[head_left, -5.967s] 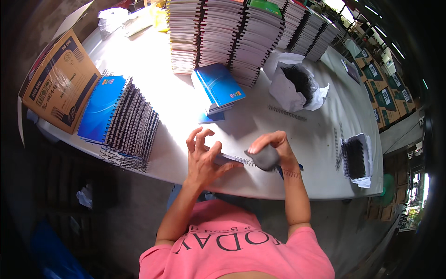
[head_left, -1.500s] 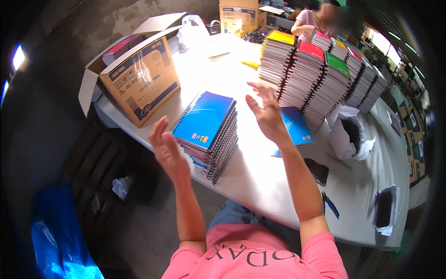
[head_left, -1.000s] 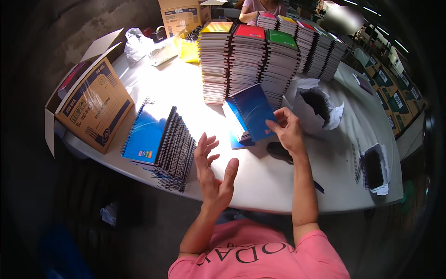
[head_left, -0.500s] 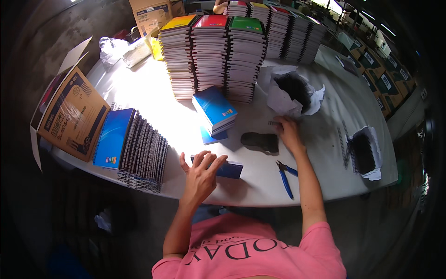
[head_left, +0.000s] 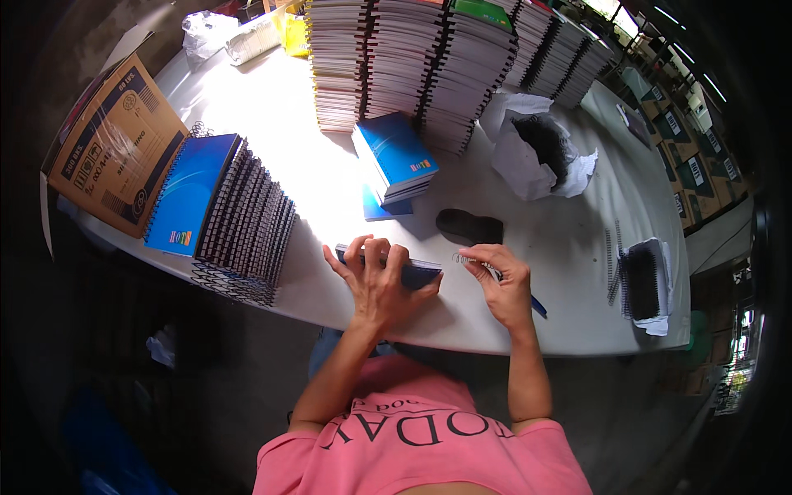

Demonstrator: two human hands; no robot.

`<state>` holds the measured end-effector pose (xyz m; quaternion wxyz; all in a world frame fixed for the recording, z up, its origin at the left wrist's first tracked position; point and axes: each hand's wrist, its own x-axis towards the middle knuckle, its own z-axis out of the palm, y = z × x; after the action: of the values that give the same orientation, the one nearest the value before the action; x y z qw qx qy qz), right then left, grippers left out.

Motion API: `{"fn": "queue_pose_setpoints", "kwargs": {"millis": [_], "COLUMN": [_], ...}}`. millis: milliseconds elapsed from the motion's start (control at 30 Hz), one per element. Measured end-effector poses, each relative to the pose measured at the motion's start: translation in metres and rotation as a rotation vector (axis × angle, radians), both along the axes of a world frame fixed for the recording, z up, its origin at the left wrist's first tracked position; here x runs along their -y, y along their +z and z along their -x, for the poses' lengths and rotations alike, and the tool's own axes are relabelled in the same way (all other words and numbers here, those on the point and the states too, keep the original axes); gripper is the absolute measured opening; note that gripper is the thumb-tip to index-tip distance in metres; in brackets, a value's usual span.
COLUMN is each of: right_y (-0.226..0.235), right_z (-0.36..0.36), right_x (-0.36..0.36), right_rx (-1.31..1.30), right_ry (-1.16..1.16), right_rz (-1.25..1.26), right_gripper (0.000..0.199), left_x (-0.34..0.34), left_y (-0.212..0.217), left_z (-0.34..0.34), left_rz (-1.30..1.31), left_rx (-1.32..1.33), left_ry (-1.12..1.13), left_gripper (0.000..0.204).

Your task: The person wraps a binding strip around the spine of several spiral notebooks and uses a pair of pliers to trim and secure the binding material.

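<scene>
My left hand (head_left: 375, 276) grips a blue-covered notebook (head_left: 422, 274) standing on its edge near the table's front, fingers over the top and thumb at the right end. Just right of it, my right hand (head_left: 505, 289) pinches a spiral binding coil (head_left: 459, 257) between thumb and fingertips. The coil's free end points toward the notebook, apart from it. Beyond my right hand lies a dark oblong block (head_left: 470, 227). Blue-handled pliers (head_left: 539, 307) are mostly hidden under that hand. A small pile of blue notebooks (head_left: 398, 157) sits farther back.
Spiral-bound blue notebooks (head_left: 196, 190) are stacked at left beside a cardboard box (head_left: 120, 148). Tall notebook stacks (head_left: 404, 58) stand at the back. Crumpled paper holding dark coils (head_left: 528, 161) lies back right; another coil bundle (head_left: 643, 280) is near the right edge of the white table (head_left: 577, 247).
My right hand has come from beside the crumpled paper toward the notebook, carrying the coil. My left thumb now reaches round the notebook's right end. The view has tipped downward.
</scene>
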<state>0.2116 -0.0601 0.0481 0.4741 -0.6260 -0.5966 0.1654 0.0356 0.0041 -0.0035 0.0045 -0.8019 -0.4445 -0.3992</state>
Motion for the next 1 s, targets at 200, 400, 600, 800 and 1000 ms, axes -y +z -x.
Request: {"fn": "queue_pose_setpoints", "kwargs": {"millis": [200, 400, 600, 800, 1000], "right_y": [-0.004, -0.008, -0.011, 0.017, 0.026], "right_z": [0.002, 0.005, -0.005, -0.001, 0.016], "right_x": [-0.004, -0.008, -0.014, -0.012, -0.006], "right_rx": [-0.023, -0.145, -0.408, -0.232, 0.117], "right_ry": [0.065, 0.171, 0.289, 0.245, 0.180], "right_rz": [0.032, 0.105, 0.243, 0.563, 0.179], "right_gripper": [0.020, 0.019, 0.017, 0.020, 0.020], "left_x": [-0.001, -0.004, -0.007, -0.008, -0.004], "left_y": [-0.002, 0.000, 0.003, 0.007, 0.011], "left_z": [-0.002, -0.002, -0.002, -0.003, 0.005], "left_rz": [0.021, 0.073, 0.049, 0.108, 0.069], "left_rx": [0.000, -0.025, -0.026, -0.074, 0.003], "left_ry": [0.042, 0.020, -0.011, 0.001, -0.064], "left_gripper": [0.059, 0.055, 0.054, 0.057, 0.053]}}
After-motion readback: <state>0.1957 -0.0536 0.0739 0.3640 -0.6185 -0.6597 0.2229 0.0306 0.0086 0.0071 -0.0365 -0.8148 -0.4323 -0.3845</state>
